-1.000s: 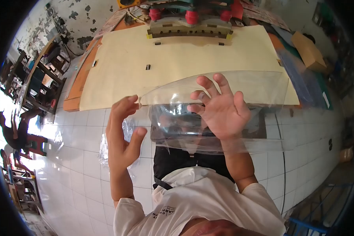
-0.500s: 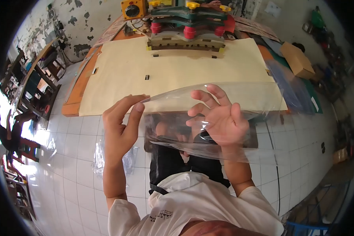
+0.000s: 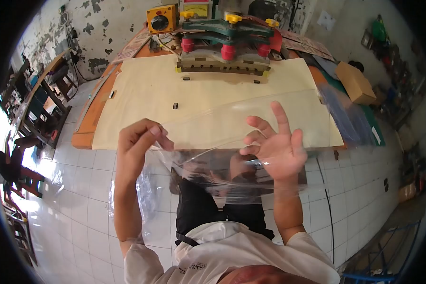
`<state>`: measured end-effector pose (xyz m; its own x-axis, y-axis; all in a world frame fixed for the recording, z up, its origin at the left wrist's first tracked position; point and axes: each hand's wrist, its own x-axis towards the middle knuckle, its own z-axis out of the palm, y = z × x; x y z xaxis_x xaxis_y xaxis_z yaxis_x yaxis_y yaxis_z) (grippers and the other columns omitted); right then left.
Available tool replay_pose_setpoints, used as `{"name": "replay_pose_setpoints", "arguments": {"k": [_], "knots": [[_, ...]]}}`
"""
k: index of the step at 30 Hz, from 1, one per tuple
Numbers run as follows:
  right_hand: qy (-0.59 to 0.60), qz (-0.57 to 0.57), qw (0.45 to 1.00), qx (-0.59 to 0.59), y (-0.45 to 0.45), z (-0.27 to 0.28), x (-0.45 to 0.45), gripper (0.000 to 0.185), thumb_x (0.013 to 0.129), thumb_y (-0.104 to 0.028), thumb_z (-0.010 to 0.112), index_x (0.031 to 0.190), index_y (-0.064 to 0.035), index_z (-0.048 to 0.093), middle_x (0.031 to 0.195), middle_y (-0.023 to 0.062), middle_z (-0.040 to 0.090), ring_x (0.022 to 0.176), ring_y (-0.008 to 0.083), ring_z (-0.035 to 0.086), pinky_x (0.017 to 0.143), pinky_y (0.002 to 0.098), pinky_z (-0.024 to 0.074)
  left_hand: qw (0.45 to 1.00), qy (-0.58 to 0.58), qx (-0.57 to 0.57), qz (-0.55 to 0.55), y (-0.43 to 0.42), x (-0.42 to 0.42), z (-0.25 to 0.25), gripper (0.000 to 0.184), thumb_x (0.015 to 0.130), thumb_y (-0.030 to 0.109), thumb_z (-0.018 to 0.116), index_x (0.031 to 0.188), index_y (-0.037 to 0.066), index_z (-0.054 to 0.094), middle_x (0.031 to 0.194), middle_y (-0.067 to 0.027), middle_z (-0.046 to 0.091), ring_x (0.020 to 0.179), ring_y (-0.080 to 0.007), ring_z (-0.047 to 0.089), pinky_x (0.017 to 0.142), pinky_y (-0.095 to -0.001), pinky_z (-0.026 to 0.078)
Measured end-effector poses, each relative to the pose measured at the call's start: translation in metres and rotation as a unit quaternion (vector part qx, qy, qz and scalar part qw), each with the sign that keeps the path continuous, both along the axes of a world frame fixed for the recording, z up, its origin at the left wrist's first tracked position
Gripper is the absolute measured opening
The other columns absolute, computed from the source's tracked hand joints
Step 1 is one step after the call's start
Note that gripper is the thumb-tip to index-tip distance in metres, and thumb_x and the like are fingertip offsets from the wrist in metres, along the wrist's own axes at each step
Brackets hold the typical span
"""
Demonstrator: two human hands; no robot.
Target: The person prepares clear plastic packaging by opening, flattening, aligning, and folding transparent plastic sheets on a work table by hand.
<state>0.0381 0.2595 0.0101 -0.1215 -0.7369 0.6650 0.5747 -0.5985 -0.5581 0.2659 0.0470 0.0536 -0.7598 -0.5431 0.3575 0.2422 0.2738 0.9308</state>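
Observation:
A clear, flexible plastic sheet (image 3: 213, 163) hangs between my two hands, over my lap and the near edge of the table. My left hand (image 3: 139, 139) pinches its left end between thumb and fingers. My right hand (image 3: 281, 146) is open, palm up and fingers spread, touching or just beside the plastic; the see-through material hides exactly where they meet. Beyond both hands lies a cream-coloured sheet (image 3: 142, 94) covering the tabletop, with small dark pieces on it. At its far side stands a green press machine (image 3: 227, 35) with yellow knobs and red parts.
A yellow control box (image 3: 161, 19) sits left of the press. To the right are a cardboard box (image 3: 355, 82) and more clear plastic (image 3: 348, 116) on the table's edge. Crumpled plastic (image 3: 132, 194) lies on the tiled floor, and a black cable (image 3: 328, 213) runs along it.
My left hand has moved slightly left and curled tighter on the plastic. My right hand has shifted right with fingers stretched further. The sheet has dropped flatter, and the view has tilted up slightly.

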Motion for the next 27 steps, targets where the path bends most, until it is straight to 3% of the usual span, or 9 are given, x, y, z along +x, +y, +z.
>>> {"name": "replay_pose_setpoints", "arguments": {"k": [7, 13, 15, 18, 19, 21, 22, 24, 27], "knots": [[-0.063, -0.043, 0.997, 0.030, 0.040, -0.002, -0.054, 0.080, 0.098, -0.064, 0.018, 0.154, -0.0070, 0.017, 0.148, 0.0320, 0.033, 0.124, 0.0431, 0.049, 0.100, 0.0583, 0.0416, 0.998, -0.014, 0.024, 0.064, -0.048, -0.023, -0.006, 0.025, 0.097, 0.021, 0.053, 0.087, 0.000, 0.062, 0.069, -0.0078, 0.065, 0.062, -0.0133, 0.065, 0.062, -0.0266, 0.055], [0.103, -0.175, 0.961, 0.188, 0.056, 0.025, -0.084, 0.071, 0.101, -0.051, 0.036, 0.150, -0.0009, 0.023, 0.141, 0.0316, 0.042, 0.117, 0.0365, 0.058, 0.099, 0.0479, 0.0473, 0.998, -0.040, 0.016, 0.037, -0.053, -0.046, -0.009, 0.024, 0.097, 0.022, 0.053, 0.088, 0.001, 0.061, 0.071, -0.0047, 0.063, 0.063, -0.0120, 0.064, 0.064, -0.0269, 0.055], [0.138, -0.269, 0.905, 0.299, 0.050, 0.036, -0.087, 0.063, 0.099, -0.038, 0.051, 0.146, -0.0002, 0.030, 0.131, 0.0285, 0.053, 0.096, 0.0293, 0.069, 0.084, 0.0387, 0.0565, 0.999, -0.042, 0.021, 0.021, -0.052, -0.056, -0.010, 0.024, 0.097, 0.022, 0.053, 0.088, 0.001, 0.061, 0.073, -0.0046, 0.063, 0.065, -0.0120, 0.064, 0.065, -0.0270, 0.055], [0.130, -0.302, 0.850, 0.412, 0.035, 0.043, -0.099, 0.055, 0.100, -0.028, 0.050, 0.144, 0.0004, 0.032, 0.117, 0.0265, 0.062, 0.070, 0.0196, 0.071, 0.063, 0.0295, 0.0583, 0.998, -0.049, 0.025, -0.012, -0.052, -0.070, -0.010, 0.024, 0.097, 0.023, 0.053, 0.089, 0.002, 0.061, 0.077, -0.0042, 0.063, 0.068, -0.0121, 0.065, 0.066, -0.0274, 0.055], [0.129, -0.301, 0.850, 0.413, 0.031, 0.044, -0.106, 0.055, 0.100, -0.028, 0.050, 0.144, 0.0004, 0.032, 0.117, 0.0265, 0.062, 0.070, 0.0196, 0.071, 0.063, 0.0295, 0.0583, 0.998, -0.054, 0.023, -0.030, -0.052, -0.073, -0.010, 0.023, 0.098, 0.023, 0.053, 0.090, 0.002, 0.060, 0.078, -0.0041, 0.063, 0.070, -0.0122, 0.065, 0.067, -0.0277, 0.055], [0.152, -0.277, 0.797, 0.515, 0.022, 0.048, -0.124, 0.047, 0.097, -0.025, 0.057, 0.135, 0.0002, 0.045, 0.095, 0.0172, 0.069, 0.057, 0.0135, 0.066, 0.051, 0.0255, 0.0544, 0.998, -0.042, 0.021, -0.036, -0.051, -0.082, -0.009, 0.023, 0.098, 0.021, 0.053, 0.090, 0.001, 0.061, 0.077, -0.0053, 0.064, 0.069, -0.0136, 0.066, 0.068, -0.0286, 0.056], [0.153, -0.275, 0.798, 0.514, 0.019, 0.050, -0.129, 0.047, 0.097, -0.025, 0.057, 0.135, 0.0002, 0.045, 0.095, 0.0172, 0.069, 0.057, 0.0135, 0.066, 0.051, 0.0255, 0.0544, 0.998, -0.032, 0.020, -0.042, -0.051, -0.085, -0.009, 0.022, 0.098, 0.019, 0.053, 0.091, 0.000, 0.062, 0.076, -0.0065, 0.065, 0.069, -0.0150, 0.066, 0.069, -0.0295, 0.056], [0.280, -0.334, 0.719, 0.542, 0.017, 0.056, -0.138, 0.034, 0.093, -0.025, 0.063, 0.116, -0.0005, 0.060, 0.078, 0.0082, 0.067, 0.050, 0.0100, 0.060, 0.050, 0.0225, 0.0497, 0.998, -0.038, 0.013, -0.053, -0.055, -0.088, -0.005, 0.023, 0.098, 0.021, 0.053, 0.091, 0.000, 0.062, 0.077, -0.0057, 0.064, 0.071, -0.0145, 0.066, 0.069, -0.0294, 0.055], [0.379, -0.360, 0.701, 0.485, 0.021, 0.062, -0.158, 0.025, 0.090, -0.025, 0.067, 0.099, -0.0017, 0.066, 0.069, 0.0007, 0.061, 0.050, 0.0067, 0.054, 0.049, 0.0200, 0.0447, 0.995, -0.064, -0.019, -0.074, -0.062, -0.089, 0.003, 0.024, 0.098, 0.022, 0.053, 0.092, 0.001, 0.061, 0.079, -0.0050, 0.064, 0.074, -0.0147, 0.066, 0.070, -0.0296, 0.053]]}}
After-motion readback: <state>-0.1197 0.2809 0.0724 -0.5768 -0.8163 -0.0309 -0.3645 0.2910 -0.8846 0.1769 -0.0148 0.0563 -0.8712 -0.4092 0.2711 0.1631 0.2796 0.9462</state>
